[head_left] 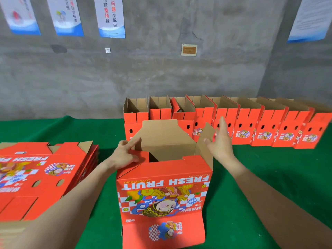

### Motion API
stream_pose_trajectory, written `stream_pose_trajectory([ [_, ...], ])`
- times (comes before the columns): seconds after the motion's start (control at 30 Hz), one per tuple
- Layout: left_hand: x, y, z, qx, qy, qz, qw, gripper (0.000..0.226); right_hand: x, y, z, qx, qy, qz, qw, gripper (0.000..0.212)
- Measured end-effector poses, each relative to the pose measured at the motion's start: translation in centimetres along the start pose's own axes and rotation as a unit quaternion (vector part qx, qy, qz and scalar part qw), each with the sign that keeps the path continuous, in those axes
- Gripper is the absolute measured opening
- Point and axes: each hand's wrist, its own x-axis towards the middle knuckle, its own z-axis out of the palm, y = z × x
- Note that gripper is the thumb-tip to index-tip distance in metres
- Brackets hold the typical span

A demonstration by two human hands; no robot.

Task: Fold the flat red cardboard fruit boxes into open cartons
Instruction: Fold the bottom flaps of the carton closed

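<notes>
A red fruit box point(162, 187) printed "FRESH FRUIT" stands half opened in front of me on the green table point(269, 168), its brown flaps up. My left hand point(125, 153) grips the box's left flap at the top corner, forefinger stretched along the brown inside. My right hand point(220, 142) hovers with straight fingers beside the raised right flap point(204, 141), palm toward it; I cannot tell whether it touches. A stack of flat red boxes point(41, 177) lies at the left.
A row of several folded open cartons point(251, 126) lines the back of the table against the grey concrete wall point(161, 69). Posters hang on the wall. Green cloth shows between the stack and the box, and to the right.
</notes>
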Motion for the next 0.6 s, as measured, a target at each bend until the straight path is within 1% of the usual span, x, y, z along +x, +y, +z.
stream_pose_trajectory([
  [0.03, 0.1, -0.1, 0.1, 0.002, 0.003, 0.005, 1.000, 0.078, -0.3, 0.1, -0.1, 0.060, -0.037, 0.018, 0.997, 0.076],
  [0.07, 0.1, -0.1, 0.2, 0.002, 0.008, 0.010, 1.000, 0.078, -0.6, 0.1, -0.1, 0.074, -0.089, 0.011, 0.993, 0.064],
  [0.17, 0.2, -0.1, 0.4, 0.005, 0.018, 0.024, 1.000, 0.077, -1.6, 0.5, 0.4, 0.000, -0.226, -0.064, 0.972, 0.036],
  [0.23, 0.1, -0.1, 0.4, 0.009, 0.023, 0.028, 0.999, 0.079, -2.1, 0.9, 1.0, -0.065, -0.275, -0.107, 0.953, 0.021],
  [0.3, -0.1, -0.1, 0.2, -0.010, 0.030, 0.034, 0.999, 0.088, -2.4, 1.1, 1.6, -0.099, -0.268, -0.129, 0.950, 0.013],
  [0.37, -0.5, -0.1, 0.0, -0.027, 0.038, 0.042, 0.998, 0.099, -2.4, 1.1, 1.9, -0.068, -0.223, -0.120, 0.965, 0.018],
  [0.4, -0.7, -0.1, 0.0, -0.030, 0.042, 0.046, 0.998, 0.098, -2.4, 1.0, 1.9, -0.052, -0.204, -0.108, 0.972, 0.020],
  [0.43, -0.9, -0.1, 0.0, -0.034, 0.049, 0.053, 0.997, 0.090, -2.4, 1.0, 2.0, -0.040, -0.188, -0.097, 0.977, 0.021],
  [0.53, -1.1, -0.1, 0.0, -0.055, 0.070, 0.091, 0.992, 0.049, -2.6, 1.0, 2.4, -0.019, -0.139, -0.086, 0.986, 0.015],
  [0.6, -1.4, 0.0, 0.1, -0.039, 0.066, 0.100, 0.992, 0.033, -2.6, 1.1, 2.4, -0.007, -0.128, -0.088, 0.988, 0.011],
])
